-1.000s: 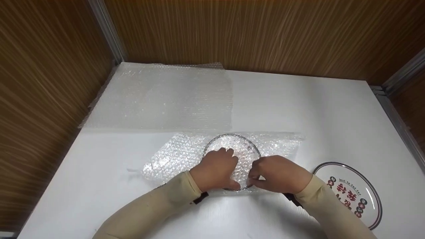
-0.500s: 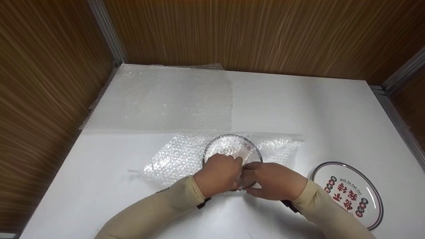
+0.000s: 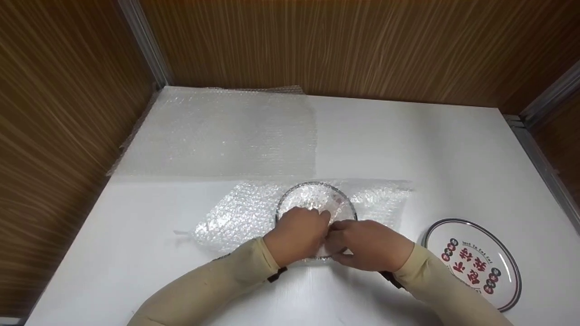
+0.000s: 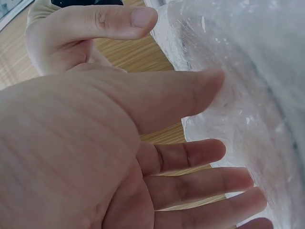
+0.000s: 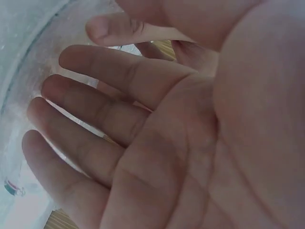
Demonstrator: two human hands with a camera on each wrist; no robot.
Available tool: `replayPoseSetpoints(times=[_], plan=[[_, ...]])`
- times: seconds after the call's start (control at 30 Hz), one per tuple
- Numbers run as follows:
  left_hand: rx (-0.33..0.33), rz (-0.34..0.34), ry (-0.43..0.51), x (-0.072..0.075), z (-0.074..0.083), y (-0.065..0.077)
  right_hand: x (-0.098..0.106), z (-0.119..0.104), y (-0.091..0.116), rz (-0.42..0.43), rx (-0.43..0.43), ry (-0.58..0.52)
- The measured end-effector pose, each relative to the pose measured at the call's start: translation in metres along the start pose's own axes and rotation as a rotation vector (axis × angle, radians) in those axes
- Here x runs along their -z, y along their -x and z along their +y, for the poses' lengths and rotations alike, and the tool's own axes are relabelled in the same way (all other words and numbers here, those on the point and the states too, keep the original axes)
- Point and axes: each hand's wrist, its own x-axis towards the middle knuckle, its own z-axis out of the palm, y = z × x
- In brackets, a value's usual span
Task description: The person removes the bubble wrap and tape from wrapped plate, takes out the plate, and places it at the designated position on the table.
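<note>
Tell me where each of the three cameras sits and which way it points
Head: on the head, looking forward and down at the white table, bubble wrap, a plate under it, a printed plate; left hand, right hand and sleeves show.
Left wrist: along the palm toward the wrap; its fingers show.
Right wrist: along its palm toward the wrap.
Both wrist views share the wrap and the opposite hand's thumb.
</note>
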Motion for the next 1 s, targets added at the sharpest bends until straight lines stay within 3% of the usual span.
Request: replayPoseSetpoints(times=[0.2, 0.33, 0.67, 0.77, 1.0], plan=[[0.023, -0.046, 0.048, 0.002, -0.003, -0.002, -0.003, 0.003, -0.002, -0.018, 0.001, 0.025], [0.021, -0.046, 0.032, 0.002, -0.002, -0.002, -0.005, 0.004, -0.004, -0.018, 0.018, 0.04], [0.02, -0.044, 0.039, 0.01, 0.0, -0.001, -0.012, 0.0, -0.007, 0.082, 0.048, 0.09], [0.025, -0.019, 0.022, 0.013, 0.004, 0.002, -0.014, 0.0, -0.007, 0.087, 0.044, 0.101], [0.068, 0.123, -0.097, 0.023, 0.016, 0.011, -0.017, -0.002, -0.008, 0.095, 0.018, 0.111]])
